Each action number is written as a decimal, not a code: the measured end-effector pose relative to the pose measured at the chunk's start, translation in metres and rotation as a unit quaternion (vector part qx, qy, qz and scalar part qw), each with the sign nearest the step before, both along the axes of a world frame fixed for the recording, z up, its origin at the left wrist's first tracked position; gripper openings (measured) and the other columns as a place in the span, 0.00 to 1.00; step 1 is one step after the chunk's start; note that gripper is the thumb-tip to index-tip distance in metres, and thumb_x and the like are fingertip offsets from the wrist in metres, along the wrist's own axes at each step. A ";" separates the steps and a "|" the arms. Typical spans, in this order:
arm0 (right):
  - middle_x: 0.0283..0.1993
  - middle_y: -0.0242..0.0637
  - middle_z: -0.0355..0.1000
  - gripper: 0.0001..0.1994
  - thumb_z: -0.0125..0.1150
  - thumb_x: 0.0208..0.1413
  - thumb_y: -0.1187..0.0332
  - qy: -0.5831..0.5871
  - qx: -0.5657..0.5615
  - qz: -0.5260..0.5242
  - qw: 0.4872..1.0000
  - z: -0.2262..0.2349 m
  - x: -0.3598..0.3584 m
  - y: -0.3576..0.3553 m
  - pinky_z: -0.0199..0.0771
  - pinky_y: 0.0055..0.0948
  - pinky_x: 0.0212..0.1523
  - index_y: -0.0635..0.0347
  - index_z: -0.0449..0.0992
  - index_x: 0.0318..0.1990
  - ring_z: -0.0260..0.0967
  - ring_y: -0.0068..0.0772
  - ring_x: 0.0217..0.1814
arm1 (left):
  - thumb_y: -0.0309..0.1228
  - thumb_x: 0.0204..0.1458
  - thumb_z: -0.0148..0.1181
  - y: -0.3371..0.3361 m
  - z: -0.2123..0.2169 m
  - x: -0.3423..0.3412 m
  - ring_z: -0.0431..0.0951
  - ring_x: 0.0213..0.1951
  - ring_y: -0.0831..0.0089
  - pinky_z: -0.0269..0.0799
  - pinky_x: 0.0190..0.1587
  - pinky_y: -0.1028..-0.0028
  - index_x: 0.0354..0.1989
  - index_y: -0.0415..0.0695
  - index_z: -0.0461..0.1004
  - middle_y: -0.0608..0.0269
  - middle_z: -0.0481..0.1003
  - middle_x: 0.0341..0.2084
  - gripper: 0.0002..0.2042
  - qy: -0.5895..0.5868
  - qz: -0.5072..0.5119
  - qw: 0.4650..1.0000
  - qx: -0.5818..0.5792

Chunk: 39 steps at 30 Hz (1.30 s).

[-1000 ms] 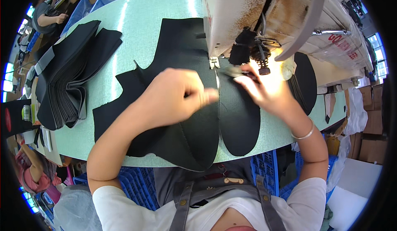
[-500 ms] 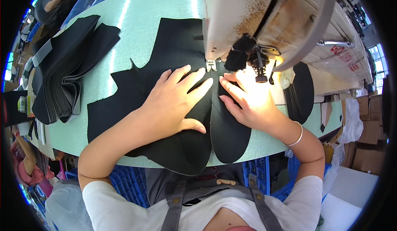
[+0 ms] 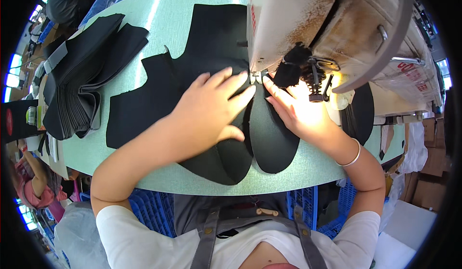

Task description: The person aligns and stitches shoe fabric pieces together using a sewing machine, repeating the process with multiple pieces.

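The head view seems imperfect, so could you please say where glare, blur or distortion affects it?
In the head view, bright light washes out part of the right hand, and pale streaks cross the green table; also in that view, the left hand looks slightly blurred, and surroundings bend toward the dark rim.

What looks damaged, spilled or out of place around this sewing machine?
The sewing machine stands out: brown speckled patches mark its otherwise pale surface, like rust or worn paint, though I can't tell which. Nothing looks spilled on the green table.
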State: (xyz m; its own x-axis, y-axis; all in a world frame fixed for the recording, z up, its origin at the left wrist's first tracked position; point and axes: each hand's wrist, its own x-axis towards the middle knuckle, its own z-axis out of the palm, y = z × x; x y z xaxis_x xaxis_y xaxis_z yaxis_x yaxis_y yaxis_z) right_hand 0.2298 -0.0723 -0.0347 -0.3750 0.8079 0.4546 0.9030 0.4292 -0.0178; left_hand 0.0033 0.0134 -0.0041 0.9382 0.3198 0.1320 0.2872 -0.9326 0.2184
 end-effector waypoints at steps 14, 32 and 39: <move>0.54 0.40 0.70 0.24 0.66 0.51 0.62 0.035 -0.134 0.001 0.990 0.012 -0.005 -0.014 0.74 0.35 0.47 0.59 0.73 0.56 0.72 0.43 0.50 | 0.60 0.25 0.72 -0.009 0.020 -0.027 0.48 0.67 0.43 0.46 0.67 0.46 0.66 0.40 0.56 0.42 0.52 0.64 0.58 0.090 -0.100 0.974 -0.182; 0.44 0.39 0.77 0.21 0.60 0.56 0.70 0.053 -0.114 0.024 0.992 0.003 0.006 0.006 0.69 0.31 0.47 0.60 0.71 0.58 0.70 0.39 0.35 | 0.60 0.26 0.72 0.003 0.025 -0.025 0.45 0.69 0.42 0.43 0.65 0.38 0.66 0.50 0.59 0.45 0.50 0.67 0.54 0.121 -0.107 0.975 -0.154; 0.38 0.36 0.75 0.17 0.64 0.51 0.67 0.080 -0.119 0.050 0.988 0.019 0.007 -0.008 0.73 0.33 0.39 0.54 0.78 0.50 0.72 0.38 0.41 | 0.23 0.36 0.64 -0.006 0.026 -0.029 0.69 0.49 0.59 0.63 0.53 0.59 0.43 0.51 0.80 0.62 0.72 0.48 0.20 0.060 -0.118 0.965 -0.227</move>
